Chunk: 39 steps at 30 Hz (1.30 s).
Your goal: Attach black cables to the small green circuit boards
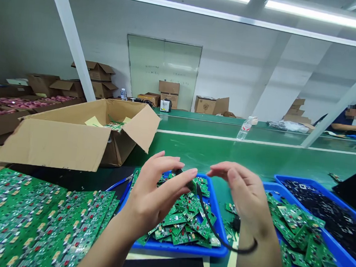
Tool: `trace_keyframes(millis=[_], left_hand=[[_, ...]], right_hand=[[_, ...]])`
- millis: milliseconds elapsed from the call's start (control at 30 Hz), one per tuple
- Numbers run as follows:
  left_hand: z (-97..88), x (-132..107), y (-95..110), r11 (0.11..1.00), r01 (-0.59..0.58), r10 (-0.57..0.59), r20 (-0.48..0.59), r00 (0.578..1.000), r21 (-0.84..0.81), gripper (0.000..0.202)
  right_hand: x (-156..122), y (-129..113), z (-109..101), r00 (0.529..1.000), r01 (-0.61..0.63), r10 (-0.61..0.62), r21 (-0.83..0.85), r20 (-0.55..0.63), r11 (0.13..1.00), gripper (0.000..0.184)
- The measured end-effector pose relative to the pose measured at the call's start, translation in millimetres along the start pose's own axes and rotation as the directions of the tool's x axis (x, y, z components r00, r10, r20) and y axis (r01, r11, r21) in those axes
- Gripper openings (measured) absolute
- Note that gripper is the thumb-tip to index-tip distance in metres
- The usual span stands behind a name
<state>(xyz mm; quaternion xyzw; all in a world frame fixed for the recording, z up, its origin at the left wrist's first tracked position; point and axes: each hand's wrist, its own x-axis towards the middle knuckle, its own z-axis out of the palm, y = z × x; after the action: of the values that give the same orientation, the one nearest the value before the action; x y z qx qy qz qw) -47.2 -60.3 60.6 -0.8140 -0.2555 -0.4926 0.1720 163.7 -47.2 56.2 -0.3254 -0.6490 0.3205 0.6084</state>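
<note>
My left hand (156, 192) is raised over a blue tray (186, 247) heaped with several small green circuit boards (185, 221). Its thumb and fingers pinch the end of a black cable (210, 225). The cable hangs down and loops to the right, passing under my right wrist. My right hand (243, 195) is held up beside the left, fingers curled toward it and pressed together; I cannot make out anything between them. A small gap separates the two hands.
Large green circuit panels (33, 220) lie at lower left. An open cardboard box (75, 135) stands behind them. At right, blue trays hold more boards (300, 235) and black parts (329, 213). A plastic bottle (244, 129) stands on the green belt. Another person (350, 121) sits far right.
</note>
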Motion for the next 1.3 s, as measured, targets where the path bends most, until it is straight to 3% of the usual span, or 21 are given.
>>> trace_keyframes(millis=[67,133,267,400,567,667,800,1067,1167,1300], left_hand=[[0.7,-0.2,-1.2,0.999,-0.019,0.021,-0.029,0.999,0.05,0.038],[1.6,-0.3,-3.1,0.995,-0.029,0.033,-0.037,0.999,0.096,0.037],[2.7,0.0,-4.8,0.993,-0.022,0.028,-0.05,0.998,0.117,0.033],[2.8,1.3,-1.7,0.994,0.036,-0.025,-0.099,0.995,0.102,0.034],[3.6,0.8,0.3,0.998,0.034,-0.036,-0.033,0.999,-0.054,0.044],[3.9,-0.3,-1.4,0.992,0.038,-0.039,-0.006,0.999,-0.119,0.046],[3.1,0.6,-3.1,0.988,0.042,-0.043,-0.004,0.999,-0.147,0.043],[0.8,6.2,0.1,0.95,0.094,-0.077,0.068,0.995,-0.298,0.039],[3.0,5.8,1.7,0.914,0.172,-0.14,0.112,0.984,-0.367,0.037],[9.2,3.2,5.6,0.839,0.288,-0.248,0.147,0.958,-0.462,0.036]], right_hand=[[-3.4,-5.4,7.4,0.983,-0.011,0.012,-0.007,0.186,1.0,0.037],[-7.6,-12.5,14.1,0.954,-0.014,0.014,-0.002,0.298,1.0,0.039],[-12.1,-20.6,23.0,0.941,-0.099,0.077,0.051,0.331,0.994,0.033],[-12.6,-17.0,27.6,0.924,-0.227,0.144,0.207,0.355,0.952,0.031],[-7.8,-9.1,31.7,0.837,-0.418,0.151,0.435,0.526,0.798,0.033],[-5.1,-7.9,33.3,0.807,-0.47,0.119,0.508,0.578,0.722,0.034],[-6.8,-6.5,33.7,0.826,-0.438,0.107,0.51,0.553,0.74,0.03],[-9.2,-7.1,29.2,0.894,-0.283,0.114,0.349,0.433,0.894,0.027],[-11.6,-9.5,29.7,0.954,-0.125,0.072,0.169,0.29,0.978,0.021],[-16.8,-9.3,35.8,0.995,-0.002,-0.006,0.091,0.096,0.996,0.01]])
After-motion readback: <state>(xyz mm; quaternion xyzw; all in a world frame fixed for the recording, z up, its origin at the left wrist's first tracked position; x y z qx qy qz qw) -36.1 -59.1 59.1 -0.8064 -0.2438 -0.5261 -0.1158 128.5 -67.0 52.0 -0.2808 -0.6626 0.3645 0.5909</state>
